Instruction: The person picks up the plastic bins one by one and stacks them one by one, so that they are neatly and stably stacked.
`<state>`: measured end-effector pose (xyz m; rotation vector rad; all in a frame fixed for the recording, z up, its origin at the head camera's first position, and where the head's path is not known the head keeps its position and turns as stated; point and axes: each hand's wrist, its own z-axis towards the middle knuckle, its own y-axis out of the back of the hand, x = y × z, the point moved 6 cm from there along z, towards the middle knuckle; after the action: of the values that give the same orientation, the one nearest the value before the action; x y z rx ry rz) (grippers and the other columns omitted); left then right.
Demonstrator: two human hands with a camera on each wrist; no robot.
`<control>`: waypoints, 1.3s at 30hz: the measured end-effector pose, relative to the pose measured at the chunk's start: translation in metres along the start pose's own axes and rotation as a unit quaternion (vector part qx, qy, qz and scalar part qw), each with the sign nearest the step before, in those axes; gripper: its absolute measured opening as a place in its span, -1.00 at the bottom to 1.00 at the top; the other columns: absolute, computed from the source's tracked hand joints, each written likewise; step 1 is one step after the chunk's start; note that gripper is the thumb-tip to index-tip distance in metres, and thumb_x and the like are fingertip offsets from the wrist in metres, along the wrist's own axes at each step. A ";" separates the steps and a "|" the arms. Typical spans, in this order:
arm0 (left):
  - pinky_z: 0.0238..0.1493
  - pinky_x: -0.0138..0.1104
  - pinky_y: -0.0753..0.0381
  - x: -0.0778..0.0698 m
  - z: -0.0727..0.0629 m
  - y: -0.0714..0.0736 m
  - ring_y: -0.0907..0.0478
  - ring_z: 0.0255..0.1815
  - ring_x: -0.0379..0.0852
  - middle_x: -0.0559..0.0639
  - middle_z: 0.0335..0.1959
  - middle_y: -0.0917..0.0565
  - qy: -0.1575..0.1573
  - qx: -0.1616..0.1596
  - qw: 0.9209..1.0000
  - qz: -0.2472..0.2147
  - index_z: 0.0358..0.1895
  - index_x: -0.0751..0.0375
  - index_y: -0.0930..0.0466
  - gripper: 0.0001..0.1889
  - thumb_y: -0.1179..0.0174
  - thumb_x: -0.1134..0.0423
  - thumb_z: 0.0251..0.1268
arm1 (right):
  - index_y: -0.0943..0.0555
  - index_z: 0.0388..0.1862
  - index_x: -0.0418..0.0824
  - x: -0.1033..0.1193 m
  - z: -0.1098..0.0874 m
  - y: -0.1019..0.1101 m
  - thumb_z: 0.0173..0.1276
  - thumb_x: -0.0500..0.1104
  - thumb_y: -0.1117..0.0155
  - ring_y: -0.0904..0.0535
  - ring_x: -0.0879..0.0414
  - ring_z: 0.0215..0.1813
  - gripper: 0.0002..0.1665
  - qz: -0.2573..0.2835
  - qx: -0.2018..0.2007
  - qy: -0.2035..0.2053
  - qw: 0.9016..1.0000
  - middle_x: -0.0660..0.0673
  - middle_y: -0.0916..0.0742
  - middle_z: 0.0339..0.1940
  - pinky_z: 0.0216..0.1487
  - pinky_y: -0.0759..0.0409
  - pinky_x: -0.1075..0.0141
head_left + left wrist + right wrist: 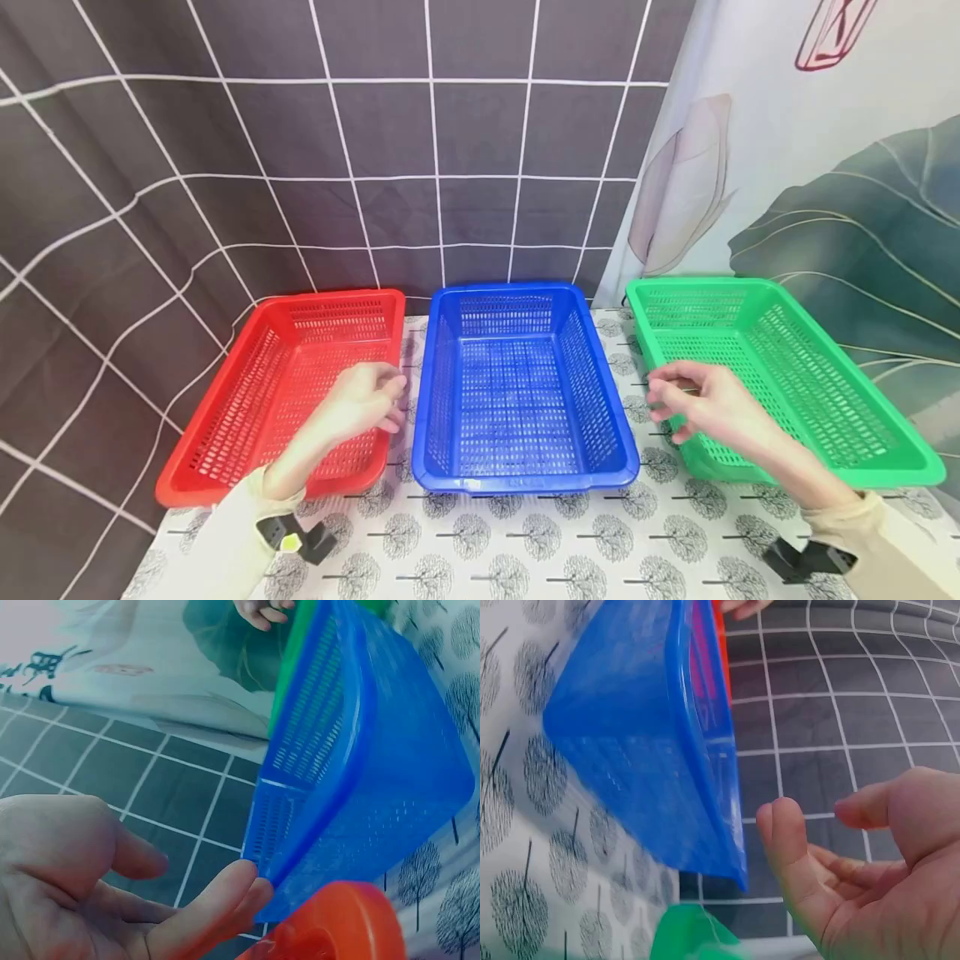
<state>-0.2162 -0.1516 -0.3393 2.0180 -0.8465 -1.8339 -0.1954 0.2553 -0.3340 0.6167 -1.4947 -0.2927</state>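
Three plastic baskets stand side by side in the head view: a red basket (217,479) at left, a blue basket (525,483) in the middle and a green basket (911,454) at right. My left hand (366,398) hovers over the red basket's right side, fingers loosely bent with nothing held. Over the green basket's left rim is my right hand (701,400), thumb and fingers apart and holding nothing. The left wrist view shows that left hand (112,892) near the blue basket (397,757). In the right wrist view the right hand (870,862) is beside the blue basket (630,742).
The baskets sit on a white tablecloth (465,533) printed with grey trees. Behind hangs a dark curtain (480,125) with a white grid, and at right a pale curtain (750,167) with leaf shapes. Both wrists wear black camera mounts, one a left mount (296,537).
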 end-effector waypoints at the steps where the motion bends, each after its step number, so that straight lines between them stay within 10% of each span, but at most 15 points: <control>1: -0.38 -0.23 -0.73 0.001 0.004 -0.003 -0.72 -0.41 0.08 0.24 -0.28 -0.66 0.011 0.007 1.000 -0.002 0.29 0.60 -0.34 -0.57 -0.01 0.34 0.52 | -0.45 0.20 -0.54 -0.001 0.003 -0.004 0.52 -0.20 -0.17 -0.72 -0.04 -0.26 -0.54 0.007 0.010 -0.010 1.000 -0.29 -0.74 -0.15 -0.41 -0.72 0.11; 16: -0.51 -0.21 -0.71 0.007 0.025 -0.027 -0.67 -0.60 0.03 0.18 -0.55 -0.63 0.048 0.021 0.998 0.034 0.22 0.62 -0.38 -0.63 -0.01 0.39 0.52 | -0.38 0.16 -0.63 -0.006 0.024 -0.030 0.51 -0.28 -0.11 -0.70 -0.11 -0.25 -0.57 -0.006 0.052 -0.061 0.997 -0.31 -0.69 -0.20 -0.43 -0.71 0.09; 39: -0.60 -0.15 -0.67 0.010 0.034 -0.035 -0.64 -0.70 0.06 0.25 -0.45 -0.64 0.046 -0.003 0.995 0.089 0.22 0.58 -0.40 -0.58 -0.20 0.44 0.38 | -0.39 0.05 -0.66 -0.017 0.040 -0.048 0.46 -0.44 -0.06 -0.61 -0.01 -0.37 -0.71 0.013 0.062 -0.085 0.994 -0.27 -0.58 -0.28 -0.39 -0.72 0.13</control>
<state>-0.2413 -0.1240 -0.3729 1.9380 -0.9591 -1.6329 -0.2270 0.2172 -0.3761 0.6842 -1.6936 -0.2366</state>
